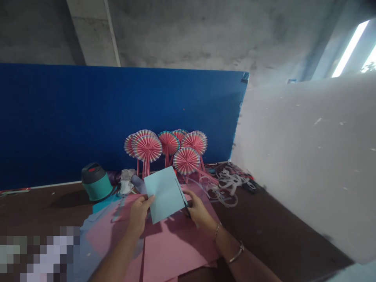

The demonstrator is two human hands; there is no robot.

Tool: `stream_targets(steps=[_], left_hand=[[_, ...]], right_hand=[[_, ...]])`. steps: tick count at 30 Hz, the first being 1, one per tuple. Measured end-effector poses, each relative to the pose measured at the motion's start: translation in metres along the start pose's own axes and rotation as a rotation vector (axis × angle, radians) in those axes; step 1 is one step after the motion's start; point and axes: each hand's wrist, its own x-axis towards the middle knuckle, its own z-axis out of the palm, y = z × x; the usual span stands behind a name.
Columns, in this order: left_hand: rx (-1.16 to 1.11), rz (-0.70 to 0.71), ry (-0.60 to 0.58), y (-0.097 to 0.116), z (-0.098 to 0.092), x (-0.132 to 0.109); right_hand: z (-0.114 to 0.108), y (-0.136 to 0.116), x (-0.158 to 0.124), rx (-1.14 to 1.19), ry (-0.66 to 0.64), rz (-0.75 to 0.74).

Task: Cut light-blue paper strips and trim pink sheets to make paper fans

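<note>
Head-worn camera, looking forward and down: a square sheet of pale blue paper is held up at a slant between a person's two hands, above the papers spread on the floor. At the sheet's left edge, the left hand is closed in a pinch, the thumb over the face of the paper. At the sheet's right edge, the right hand is curled around a slim dark tool that looks like scissors; how far the blades are parted cannot be told. A thin dark line runs up the sheet from this tool, near the right edge; whether it is a blade or a cut is unclear. A silver bangle circles the right forearm.

Below the sheet lie large pink paper sheets, with pale blue-lilac sheets to its lower left. Behind it stand round, pleated pink paper fans with pink handles, before a broad dark-blue panel. Left of the sheet sits a rounded teal container with a black top. To its right is a loose tangle of whitish strips, near a whitish wall.
</note>
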Motion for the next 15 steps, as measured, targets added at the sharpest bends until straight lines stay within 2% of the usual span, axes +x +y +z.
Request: stream_targets(steps=[3, 7, 15], left_hand=[[-0.078, -0.034, -0.099, -0.0021, -0.0011, 0.0011], [-0.060, -0.004, -0.107, -0.0031, -0.0017, 0.0001], [-0.053, -0.083, -0.150, 0.0028, 0.0037, -0.0076]], right_hand=[[-0.0016, 0.0005, -0.0002, -0.053, -0.011, 0.029], [-0.0026, 0.0019, 0.0014, -0.090, -0.004, 0.013], [-0.0027, 0.0013, 0.0027, 0.000, 0.023, -0.040]])
